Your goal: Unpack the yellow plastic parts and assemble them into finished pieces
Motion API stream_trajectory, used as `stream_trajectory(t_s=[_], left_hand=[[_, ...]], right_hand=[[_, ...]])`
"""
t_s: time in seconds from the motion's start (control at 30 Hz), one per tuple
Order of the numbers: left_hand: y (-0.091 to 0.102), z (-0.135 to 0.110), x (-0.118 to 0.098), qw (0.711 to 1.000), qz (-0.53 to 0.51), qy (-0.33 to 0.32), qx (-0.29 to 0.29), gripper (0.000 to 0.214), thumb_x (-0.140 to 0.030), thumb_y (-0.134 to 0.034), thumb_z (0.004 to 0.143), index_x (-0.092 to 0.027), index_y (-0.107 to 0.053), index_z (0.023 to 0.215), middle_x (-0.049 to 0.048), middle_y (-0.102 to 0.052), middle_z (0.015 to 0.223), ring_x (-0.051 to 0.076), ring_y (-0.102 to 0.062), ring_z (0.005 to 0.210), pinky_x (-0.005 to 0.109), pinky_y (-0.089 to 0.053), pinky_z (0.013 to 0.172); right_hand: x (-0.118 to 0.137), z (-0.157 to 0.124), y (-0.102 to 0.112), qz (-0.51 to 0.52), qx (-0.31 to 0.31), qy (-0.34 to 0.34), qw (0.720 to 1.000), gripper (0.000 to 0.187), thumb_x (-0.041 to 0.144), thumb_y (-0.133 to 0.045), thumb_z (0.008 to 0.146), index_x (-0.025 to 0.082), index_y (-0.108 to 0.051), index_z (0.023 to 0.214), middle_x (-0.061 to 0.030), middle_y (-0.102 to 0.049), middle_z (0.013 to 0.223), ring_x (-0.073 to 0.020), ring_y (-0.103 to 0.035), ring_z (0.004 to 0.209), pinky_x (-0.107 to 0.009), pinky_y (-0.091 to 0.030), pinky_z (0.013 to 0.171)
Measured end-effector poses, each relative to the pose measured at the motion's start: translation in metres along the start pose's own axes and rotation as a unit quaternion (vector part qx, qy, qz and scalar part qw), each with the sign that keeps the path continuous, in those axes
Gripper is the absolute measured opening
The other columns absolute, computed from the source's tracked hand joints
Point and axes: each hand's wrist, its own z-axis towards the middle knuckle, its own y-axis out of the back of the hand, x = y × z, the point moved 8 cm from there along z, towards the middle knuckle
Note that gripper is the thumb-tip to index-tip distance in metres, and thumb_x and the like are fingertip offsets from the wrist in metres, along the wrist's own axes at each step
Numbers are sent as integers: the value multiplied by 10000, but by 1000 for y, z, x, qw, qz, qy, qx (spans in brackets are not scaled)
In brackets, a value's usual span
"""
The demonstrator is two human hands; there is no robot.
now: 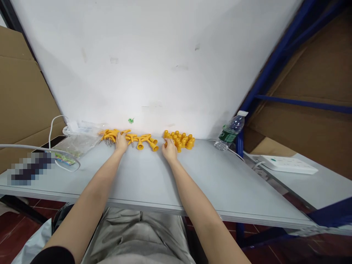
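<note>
Step looks like picking from two groups on the table (145, 179): left hand (121, 143) at the yellow branched parts (144, 138), right hand (170, 151) at the near left edge of the yellow cups (189, 143). Next move probably calls for a sure grip on single pieces without knocking neighbours. Can't tell if either hand's fingers are clamped or just touching; the hands cover the contact. Metal bits (132, 144) by the branched parts too small to identify. Pixelated patch (33, 168) at left unreadable.
</note>
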Motion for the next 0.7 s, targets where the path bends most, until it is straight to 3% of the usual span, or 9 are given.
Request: stream_trajectory(t_s=[0.2,0.33,0.5,0.57,0.7], left_hand=[[-6,-8,-7,998,47,-47,4,393,-89,-529,782,-212,-718,1104,127,-606,1259,297,-496,1234,433,-402,1083],[-8,-7,-8,1000,17,-1,-10,350,-121,-548,771,-208,-727,1058,132,-586,1309,319,-484,1246,465,-374,1097],[-12,-7,-13,997,-10,68,19,317,-172,-610,757,-235,-709,1052,135,-568,1346,376,-465,1277,578,-351,1065],[-8,-10,-23,999,1,46,9,318,-172,-603,766,-224,-702,1064,142,-550,1377,368,-435,1315,581,-331,1077],[-6,-24,-55,997,31,-72,15,309,-183,-553,820,-211,-700,1091,133,-585,1360,318,-457,1313,544,-305,1106]], right_hand=[[1,-1,1,9,-6,6,1000,361,179,-443,874,159,-592,1203,-146,-603,1254,-282,-591,1128,-443,-480,979],[0,0,1,26,-22,15,999,361,180,-446,868,161,-597,1196,-150,-602,1242,-290,-602,1086,-463,-488,962],[-1,1,0,39,-23,17,999,405,120,-415,849,160,-610,1203,-151,-595,1247,-287,-604,1083,-450,-501,953],[-1,2,-2,38,-16,13,999,403,99,-393,851,157,-624,1176,-151,-601,1229,-283,-596,1103,-439,-500,958],[-5,4,-5,37,-4,11,999,397,80,-358,858,148,-643,1125,-150,-604,1207,-269,-590,1113,-427,-502,959]])
